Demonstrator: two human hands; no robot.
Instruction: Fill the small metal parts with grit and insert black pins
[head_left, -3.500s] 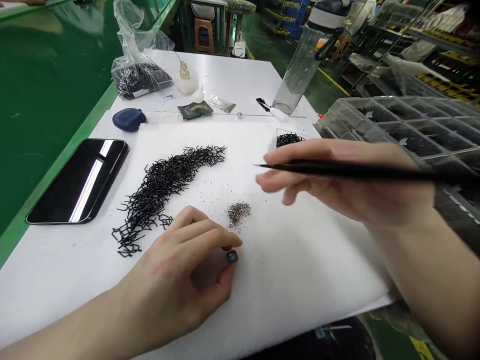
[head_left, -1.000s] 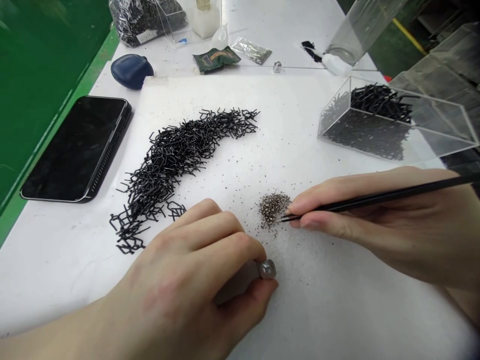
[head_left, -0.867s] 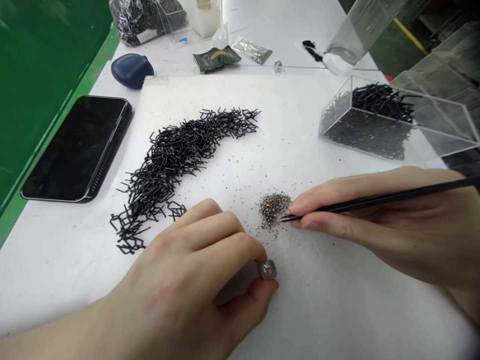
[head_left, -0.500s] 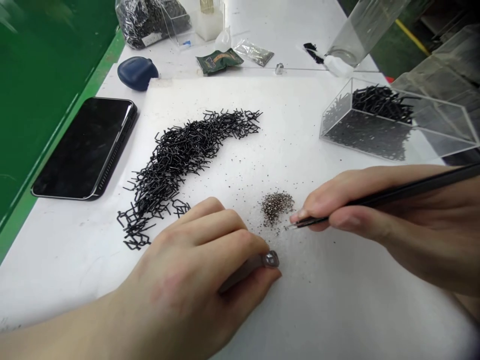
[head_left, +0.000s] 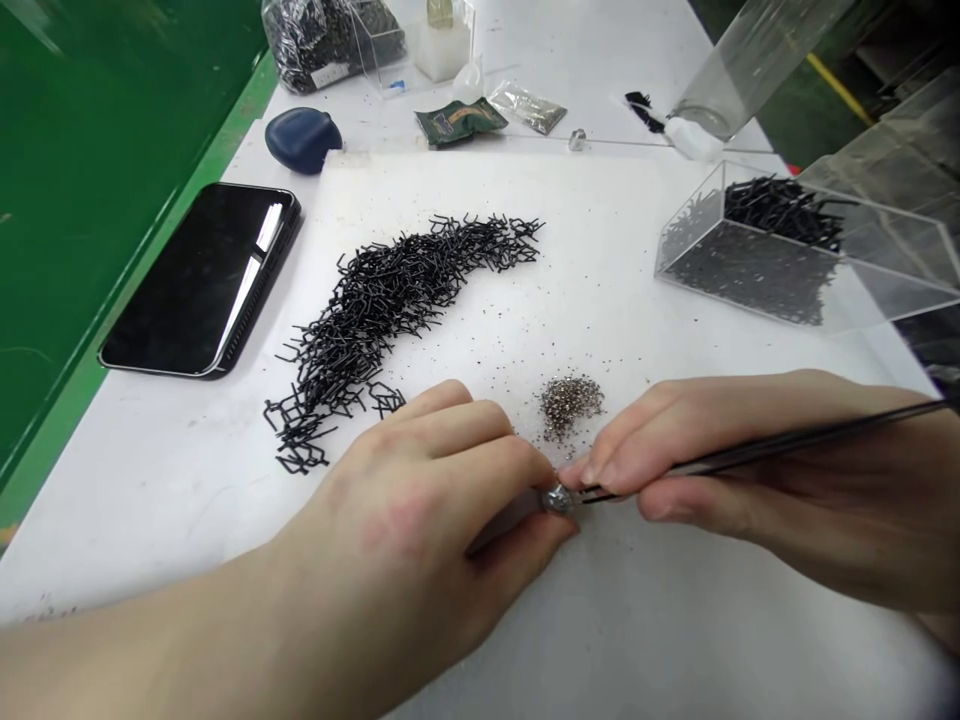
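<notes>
My left hand (head_left: 442, 510) is closed around a small shiny piece with a rounded, glassy-looking end (head_left: 559, 498); the rest of it is hidden in my fingers. Black tweezers (head_left: 750, 448) lie between the thumb and fingers of my right hand (head_left: 720, 450). Their tips meet the exposed end of the shiny piece. Just beyond both hands is a small heap of tiny brown and silvery grains (head_left: 570, 403) on the white sheet (head_left: 615, 250). A long curved pile of short bent black pieces (head_left: 397, 290) spreads beyond my left hand.
A phone (head_left: 199, 280) lies at the left, with a dark blue rounded object (head_left: 302, 140) behind it. A clear box (head_left: 750, 265) of black pieces stands at the right. Along the back are a green packet (head_left: 461, 122), a clear sachet (head_left: 529, 107) and a filled plastic bag (head_left: 307, 45).
My right hand has brought the tweezer tips from beside the grain heap down and left to the shiny piece. My left hand still holds that piece. The whole view has shifted slightly.
</notes>
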